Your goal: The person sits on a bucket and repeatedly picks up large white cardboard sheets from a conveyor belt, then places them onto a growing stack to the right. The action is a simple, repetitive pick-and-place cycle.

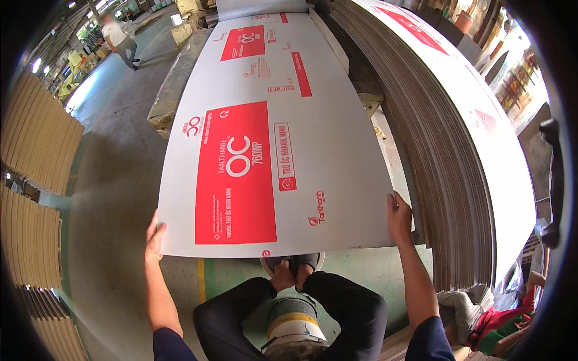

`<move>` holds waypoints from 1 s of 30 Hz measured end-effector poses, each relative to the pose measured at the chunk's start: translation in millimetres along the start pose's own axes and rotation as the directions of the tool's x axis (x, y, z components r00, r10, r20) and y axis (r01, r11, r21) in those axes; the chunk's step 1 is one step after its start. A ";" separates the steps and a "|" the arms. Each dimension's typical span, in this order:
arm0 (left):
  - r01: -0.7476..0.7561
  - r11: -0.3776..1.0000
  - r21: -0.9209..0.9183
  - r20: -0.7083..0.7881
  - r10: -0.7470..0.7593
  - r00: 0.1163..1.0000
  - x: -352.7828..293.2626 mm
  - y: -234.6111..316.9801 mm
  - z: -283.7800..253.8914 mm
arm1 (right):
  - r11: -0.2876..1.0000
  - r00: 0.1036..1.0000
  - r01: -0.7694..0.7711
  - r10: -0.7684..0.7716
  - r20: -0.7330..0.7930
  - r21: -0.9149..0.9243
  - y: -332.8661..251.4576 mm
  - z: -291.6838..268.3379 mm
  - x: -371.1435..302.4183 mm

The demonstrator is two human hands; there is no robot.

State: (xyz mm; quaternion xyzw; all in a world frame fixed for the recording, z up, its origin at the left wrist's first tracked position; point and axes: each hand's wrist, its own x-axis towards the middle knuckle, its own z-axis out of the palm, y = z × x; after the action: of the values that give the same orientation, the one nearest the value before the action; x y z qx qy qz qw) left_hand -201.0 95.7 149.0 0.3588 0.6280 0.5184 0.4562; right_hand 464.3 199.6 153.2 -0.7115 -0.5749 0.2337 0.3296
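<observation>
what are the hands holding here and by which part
Both hold one large white printed cardboard sheet by its near end: left hand at the near left corner, right hand at the near right corner.

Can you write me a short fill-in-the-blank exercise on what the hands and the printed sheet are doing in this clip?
1. Both hands grip the near corners of a white cardboard sheet printed with ____ panels.
2. The left hand holds the sheet's near ____ corner.
3. To the right of the right hand, the tall stack of sheets shows its ____ edges.
4. A person walks on the floor at the upper ____.

Missing words: red; left; corrugated; left
</observation>
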 end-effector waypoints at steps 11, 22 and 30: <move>-0.061 0.986 0.158 -0.158 0.086 0.984 95.9 -8.6 19.2 | 0.983 0.987 0.018 -0.047 -0.153 -0.185 9.8 41.3 93.1; 0.122 0.990 0.067 -0.617 -0.055 0.785 37.8 -106.9 8.3 | 0.764 0.830 0.545 -0.550 0.093 -0.345 -90.0 -182.4 35.0; 0.384 0.916 -0.116 0.110 -0.372 0.922 -199.2 -152.2 201.4 | 0.310 0.968 -0.164 0.233 -0.092 -0.936 121.1 -300.0 -23.2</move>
State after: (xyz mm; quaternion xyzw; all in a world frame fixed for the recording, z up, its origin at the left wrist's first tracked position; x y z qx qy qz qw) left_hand 57.7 -54.3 30.8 0.2205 0.6288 0.4461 0.5975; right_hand 752.9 102.2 264.8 -0.8283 -0.5219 -0.0794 -0.1879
